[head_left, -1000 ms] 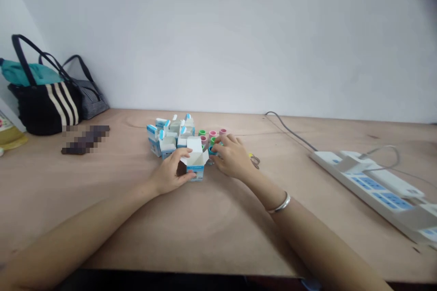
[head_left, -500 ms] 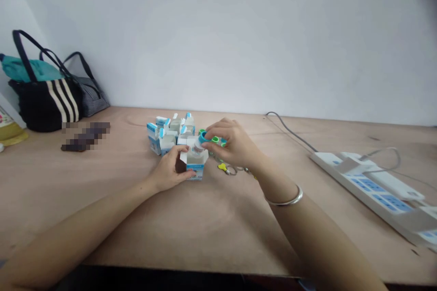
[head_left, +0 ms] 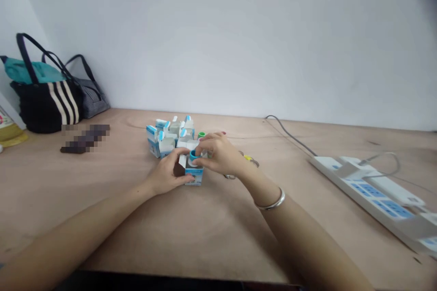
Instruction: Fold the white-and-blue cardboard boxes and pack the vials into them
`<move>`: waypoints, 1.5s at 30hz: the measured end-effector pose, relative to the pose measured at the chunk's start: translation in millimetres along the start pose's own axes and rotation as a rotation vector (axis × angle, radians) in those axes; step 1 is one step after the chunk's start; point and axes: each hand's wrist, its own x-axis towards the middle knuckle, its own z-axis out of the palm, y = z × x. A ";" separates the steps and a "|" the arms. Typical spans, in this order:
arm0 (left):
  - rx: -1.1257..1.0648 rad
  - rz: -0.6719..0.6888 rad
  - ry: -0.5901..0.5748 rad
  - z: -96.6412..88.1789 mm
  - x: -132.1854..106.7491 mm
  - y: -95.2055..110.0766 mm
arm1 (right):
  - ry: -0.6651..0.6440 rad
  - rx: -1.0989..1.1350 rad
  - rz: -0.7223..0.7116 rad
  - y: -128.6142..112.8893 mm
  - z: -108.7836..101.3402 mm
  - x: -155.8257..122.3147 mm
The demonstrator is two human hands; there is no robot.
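Observation:
My left hand (head_left: 166, 172) is wrapped round the left side of a small blue-and-white carton (head_left: 194, 178), whose top flaps are open. My right hand (head_left: 221, 153) pinches a small white bottle with a blue ring-shaped cap (head_left: 193, 156). The bottle stands upright, mostly down inside the carton, with its cap at the opening. Just behind are several similar open cartons (head_left: 167, 145). A green-rimmed cap (head_left: 201, 135) shows past my right fingers; what lies below it is hidden by the hand.
A yellow tag with a cord (head_left: 251, 159) lies right of my right hand. Farther right is a white power strip (head_left: 368, 200) with a grey cable. At left are a striped black bag (head_left: 51, 104), a grey striped bag (head_left: 92, 97) and a blurred dark object (head_left: 85, 138).
The bottle has gone from tilted above the carton to upright and lower inside it. My right hand has moved down and left with it. My left hand stays on the carton.

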 end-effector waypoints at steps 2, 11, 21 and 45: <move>0.018 0.048 0.027 -0.7 0.1 1.0 | -0.035 0.038 -0.046 -1.9 4.6 0.5; 0.126 0.209 0.035 -3.5 0.8 3.2 | 0.028 0.016 0.277 9.9 -23.7 -20.8; 0.184 0.247 0.030 -4.0 -0.3 5.6 | -0.324 -0.340 0.682 19.8 3.9 -51.0; 0.180 0.249 0.045 -5.2 0.0 7.4 | -0.265 0.235 0.461 17.2 15.9 -60.0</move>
